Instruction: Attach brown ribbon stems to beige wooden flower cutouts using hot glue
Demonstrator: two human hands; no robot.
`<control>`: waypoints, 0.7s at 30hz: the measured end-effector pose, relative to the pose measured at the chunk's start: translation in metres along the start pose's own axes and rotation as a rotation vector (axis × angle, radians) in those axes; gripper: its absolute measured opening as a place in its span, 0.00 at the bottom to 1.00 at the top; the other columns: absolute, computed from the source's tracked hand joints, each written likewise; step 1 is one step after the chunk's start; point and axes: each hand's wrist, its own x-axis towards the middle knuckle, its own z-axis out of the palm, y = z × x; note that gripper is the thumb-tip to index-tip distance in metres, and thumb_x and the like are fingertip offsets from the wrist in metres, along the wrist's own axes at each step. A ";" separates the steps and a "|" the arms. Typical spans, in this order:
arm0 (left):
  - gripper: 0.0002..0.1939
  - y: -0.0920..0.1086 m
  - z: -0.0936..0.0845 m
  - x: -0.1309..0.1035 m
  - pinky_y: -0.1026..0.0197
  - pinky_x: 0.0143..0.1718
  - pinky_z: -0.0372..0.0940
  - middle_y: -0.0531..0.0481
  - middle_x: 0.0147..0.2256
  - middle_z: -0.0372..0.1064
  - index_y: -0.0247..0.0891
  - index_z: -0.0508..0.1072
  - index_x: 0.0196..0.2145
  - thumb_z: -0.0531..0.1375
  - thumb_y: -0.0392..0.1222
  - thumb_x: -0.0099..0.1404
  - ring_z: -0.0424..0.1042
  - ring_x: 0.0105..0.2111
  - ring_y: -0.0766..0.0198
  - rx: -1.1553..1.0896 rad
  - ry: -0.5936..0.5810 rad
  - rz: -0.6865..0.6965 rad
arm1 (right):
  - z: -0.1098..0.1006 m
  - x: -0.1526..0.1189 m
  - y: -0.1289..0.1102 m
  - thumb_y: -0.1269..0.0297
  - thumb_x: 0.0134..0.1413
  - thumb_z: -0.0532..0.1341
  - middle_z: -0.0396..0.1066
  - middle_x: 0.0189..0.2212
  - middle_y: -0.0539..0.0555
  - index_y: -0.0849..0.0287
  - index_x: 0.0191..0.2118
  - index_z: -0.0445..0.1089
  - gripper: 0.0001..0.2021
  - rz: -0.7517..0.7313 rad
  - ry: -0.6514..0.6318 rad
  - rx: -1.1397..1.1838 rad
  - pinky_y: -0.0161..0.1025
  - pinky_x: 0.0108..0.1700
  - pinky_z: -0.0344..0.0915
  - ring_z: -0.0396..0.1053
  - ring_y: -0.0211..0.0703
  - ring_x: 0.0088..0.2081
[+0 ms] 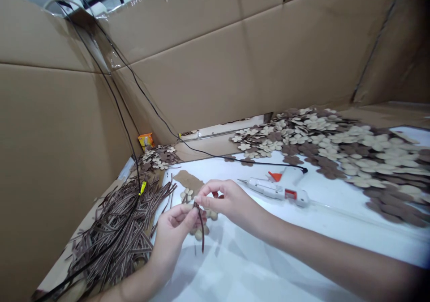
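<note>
Both hands meet above the white work surface (248,253). A dark brown strip (202,232) hangs down from between them. My left hand (174,230) pinches the strip near its upper end with thumb and fingers. From the right, my right hand (228,201) closes its thumb and fingertips on the same top end, where the strip seems looped or folded. Just behind and below the fingers lie a few beige flower pieces (198,234), partly covered. A small brown scrap (188,180) lies flat beyond the hands.
A white glue gun (275,190) with a cable (221,156) lies right of my hands. Brown and beige flower cutouts (356,152) are heaped at the right. Many brown strips (117,235) pile up at the left. Cardboard walls (215,69) enclose the place; an orange packet (145,141) stands in the corner.
</note>
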 end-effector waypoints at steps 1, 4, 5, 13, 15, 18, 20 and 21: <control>0.12 0.000 0.000 0.000 0.65 0.29 0.66 0.49 0.24 0.73 0.33 0.75 0.28 0.61 0.47 0.59 0.70 0.24 0.67 -0.006 0.001 0.005 | 0.000 -0.001 -0.001 0.63 0.48 0.60 0.70 0.27 0.50 0.61 0.25 0.71 0.08 -0.010 0.003 -0.002 0.33 0.28 0.60 0.67 0.37 0.26; 0.12 0.001 0.001 -0.001 0.65 0.29 0.66 0.50 0.24 0.72 0.33 0.74 0.28 0.61 0.46 0.59 0.68 0.21 0.69 -0.016 -0.003 0.013 | 0.001 -0.003 -0.001 0.63 0.49 0.60 0.69 0.25 0.49 0.61 0.25 0.71 0.08 -0.027 -0.002 0.012 0.33 0.28 0.61 0.66 0.36 0.26; 0.11 0.002 0.001 -0.001 0.65 0.28 0.66 0.49 0.24 0.72 0.33 0.74 0.28 0.61 0.46 0.59 0.68 0.22 0.69 -0.013 -0.003 0.013 | 0.002 -0.003 0.000 0.63 0.49 0.60 0.69 0.24 0.49 0.61 0.25 0.71 0.08 -0.026 -0.004 0.021 0.32 0.28 0.60 0.66 0.36 0.26; 0.11 0.005 0.004 -0.004 0.66 0.28 0.64 0.48 0.25 0.73 0.33 0.72 0.28 0.60 0.45 0.60 0.69 0.24 0.68 -0.007 -0.003 0.040 | 0.006 -0.004 0.003 0.62 0.50 0.60 0.71 0.24 0.49 0.61 0.26 0.71 0.09 -0.032 0.046 -0.006 0.32 0.28 0.59 0.65 0.35 0.26; 0.11 0.006 0.004 -0.003 0.66 0.27 0.63 0.48 0.25 0.73 0.34 0.71 0.28 0.60 0.46 0.60 0.68 0.23 0.68 0.013 0.012 0.050 | 0.007 -0.004 0.002 0.61 0.51 0.59 0.71 0.25 0.49 0.61 0.27 0.72 0.10 -0.041 0.061 -0.058 0.32 0.29 0.60 0.65 0.36 0.27; 0.13 0.013 -0.003 0.001 0.67 0.25 0.61 0.49 0.24 0.72 0.34 0.70 0.25 0.62 0.47 0.56 0.68 0.23 0.68 0.117 0.066 0.046 | 0.003 -0.003 0.004 0.58 0.57 0.54 0.72 0.27 0.51 0.60 0.31 0.72 0.13 -0.107 0.005 -0.198 0.35 0.31 0.61 0.66 0.39 0.30; 0.14 0.020 -0.015 0.007 0.68 0.26 0.61 0.50 0.24 0.72 0.34 0.71 0.25 0.63 0.49 0.53 0.68 0.24 0.68 0.222 0.071 0.006 | -0.003 -0.001 0.007 0.63 0.59 0.52 0.73 0.33 0.53 0.59 0.36 0.72 0.12 -0.277 -0.072 -0.429 0.39 0.39 0.61 0.65 0.44 0.38; 0.15 0.023 -0.021 0.009 0.68 0.26 0.61 0.50 0.24 0.72 0.34 0.71 0.25 0.64 0.50 0.52 0.68 0.24 0.68 0.272 0.048 -0.030 | -0.007 0.001 0.010 0.68 0.58 0.52 0.73 0.37 0.54 0.59 0.39 0.72 0.11 -0.395 -0.132 -0.583 0.42 0.45 0.60 0.64 0.46 0.43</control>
